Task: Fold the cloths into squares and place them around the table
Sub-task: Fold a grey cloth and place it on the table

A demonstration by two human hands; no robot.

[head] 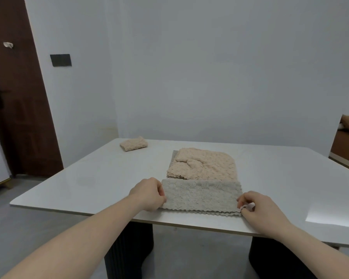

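Grey cloth [200,196], folded to a strip at the table's [89,178] near edge, is pinched at its ends by the left hand [147,195] and right hand [256,207]. Uneven tension could skew the next fold, or drag it onto the beige pile [204,165] just behind.

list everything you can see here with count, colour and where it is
grey cloth: 1, grey, near table edge, folded into a strip, held at both ends
unfolded cloths: a pile, count unclear, beige, mid table just behind the grey cloth
folded cloth: 1, beige, far left corner of table
table: 1, white top, dark legs
door: 1, dark brown, left
wall plate: 1, black, on the wall beside the door
left hand: grips the grey cloth's left end
right hand: pinches its right end
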